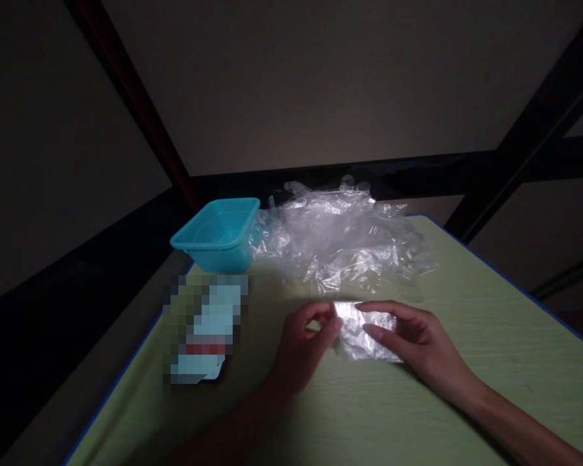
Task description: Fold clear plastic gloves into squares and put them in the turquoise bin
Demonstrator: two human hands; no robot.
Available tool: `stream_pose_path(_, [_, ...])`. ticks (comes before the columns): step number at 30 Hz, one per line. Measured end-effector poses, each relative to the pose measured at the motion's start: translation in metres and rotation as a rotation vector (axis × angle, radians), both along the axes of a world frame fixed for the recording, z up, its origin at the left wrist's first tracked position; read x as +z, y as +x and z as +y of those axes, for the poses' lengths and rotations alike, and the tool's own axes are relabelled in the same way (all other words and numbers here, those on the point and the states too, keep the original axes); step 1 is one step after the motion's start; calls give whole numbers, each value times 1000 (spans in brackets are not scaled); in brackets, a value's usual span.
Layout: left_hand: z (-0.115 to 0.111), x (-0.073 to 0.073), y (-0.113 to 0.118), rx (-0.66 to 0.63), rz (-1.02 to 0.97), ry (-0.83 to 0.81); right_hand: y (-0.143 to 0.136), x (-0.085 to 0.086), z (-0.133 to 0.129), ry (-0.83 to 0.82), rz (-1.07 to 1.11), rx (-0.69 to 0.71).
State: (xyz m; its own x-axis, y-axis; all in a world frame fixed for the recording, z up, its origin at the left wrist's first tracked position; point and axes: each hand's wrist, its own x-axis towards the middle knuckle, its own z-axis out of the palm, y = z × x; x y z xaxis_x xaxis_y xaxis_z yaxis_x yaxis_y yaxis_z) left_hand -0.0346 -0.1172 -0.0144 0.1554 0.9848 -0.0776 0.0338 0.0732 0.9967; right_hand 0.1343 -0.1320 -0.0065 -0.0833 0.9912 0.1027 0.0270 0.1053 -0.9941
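Note:
A shiny clear disposable plastic glove [354, 333], folded into a flat, crinkled rectangle, lies just above the table between both hands. Thumb and forefinger of my left hand [308, 343] pinch its left edge. From the other side, my right hand [420, 340] grips it, the thumb on its face and the forefinger along its top edge. Behind it spreads a loose heap of clear plastic gloves [340, 239], some with finger-shaped ends showing.
A turquoise plastic basin [218, 246] stands at the back left, touching the heap. In front of it lies a pale, flat object [214, 330], blurred out by pixels. The light green table [486, 323] has a blue edge. A wall [320, 84] rises behind.

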Motion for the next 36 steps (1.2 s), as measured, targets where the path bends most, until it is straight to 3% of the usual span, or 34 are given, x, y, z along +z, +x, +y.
stream_pose_path(5, [1, 0, 1, -103, -93, -83, -2, -2, -2, 18, -95, 83])
stream_pose_path(12, [1, -3, 1, -31, -76, -100, -3, -3, -3, -1, -83, 132])
stream_pose_path(21, [1, 2, 1, -63, -113, -142, -3, -5, -3, 4, -129, 47])
stream_pose_path(27, [0, 11, 3, -3, -116, -189, -2, -5, -4, 49, -179, 17])
stream_pose_path(36, [2, 7, 5, 14, -146, -186, -2, -6, -3, 89, -229, -40])
